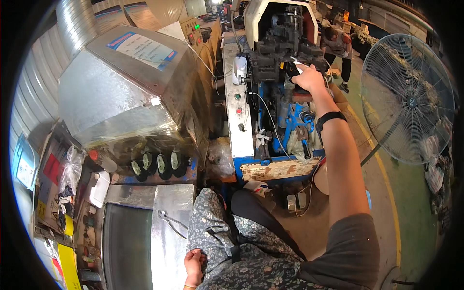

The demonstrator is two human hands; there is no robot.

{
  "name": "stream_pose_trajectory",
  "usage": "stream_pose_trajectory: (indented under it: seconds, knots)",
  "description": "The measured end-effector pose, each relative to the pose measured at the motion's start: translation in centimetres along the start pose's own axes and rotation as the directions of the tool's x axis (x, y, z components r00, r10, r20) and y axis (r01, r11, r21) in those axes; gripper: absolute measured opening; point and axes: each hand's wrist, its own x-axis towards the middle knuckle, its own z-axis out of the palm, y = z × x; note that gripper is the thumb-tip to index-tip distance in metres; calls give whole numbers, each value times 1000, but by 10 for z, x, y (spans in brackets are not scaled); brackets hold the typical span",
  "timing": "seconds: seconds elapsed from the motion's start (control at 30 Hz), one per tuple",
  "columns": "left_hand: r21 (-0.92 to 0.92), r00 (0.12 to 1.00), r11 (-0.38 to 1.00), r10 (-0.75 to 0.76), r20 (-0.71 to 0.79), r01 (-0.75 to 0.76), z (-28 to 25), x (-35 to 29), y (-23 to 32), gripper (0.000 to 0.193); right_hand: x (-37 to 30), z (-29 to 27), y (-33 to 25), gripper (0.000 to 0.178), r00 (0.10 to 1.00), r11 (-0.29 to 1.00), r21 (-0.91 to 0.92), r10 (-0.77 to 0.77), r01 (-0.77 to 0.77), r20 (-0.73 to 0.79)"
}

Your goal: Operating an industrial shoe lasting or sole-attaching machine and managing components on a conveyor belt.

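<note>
My right arm stretches out to a machine with black clamps (270,60) and a blue frame. My right hand (310,79) is closed at the clamps, and a small white piece (298,65) shows at its fingertips; its kind is unclear. Down by my lap, my left hand (195,265) rests against a floral apron (208,217) with its fingers curled together. Anything inside them is hidden. Pincers (172,223) with dark handles lie on the metal plate (164,256) just ahead of that hand.
Several dark shoe-shaped pieces (164,166) stand under a metal hood (111,101) at the left. A white control panel (240,125) with buttons runs along the machine. A large fan (411,99) stands at the right. Behind the machine, another person (338,46) bends over.
</note>
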Motion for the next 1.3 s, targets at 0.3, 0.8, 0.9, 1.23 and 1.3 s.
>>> stream_pose_trajectory:
  seconds: [0.3, 0.8, 0.9, 1.23, 1.3]
  knots:
    - [-35, 1000, 999, 15, 15, -14, -3, 3, -5, 8, 0, 1, 0, 72, 1000, 999, -40, 12, -12, 15]
    - [-27, 999, 999, 24, 32, -24, -5, 2, -6, 7, 2, 4, 5, 72, 1000, 1000, -15, -20, 20, -14]
    - [-36, 999, 999, 25, 37, -24, -5, 4, -2, 7, -16, 9, 4, 69, 1000, 1000, -22, 19, -20, -17]
    - [-61, 997, 998, 37, 72, -32, -4, 1, -4, 6, -62, 16, 13, 85, 996, 989, -145, -2, 15, 86]
    - [-33, 997, 999, 29, 75, -27, -2, -3, -1, 6, -70, 13, 17, 87, 996, 998, -69, 17, -11, 89]
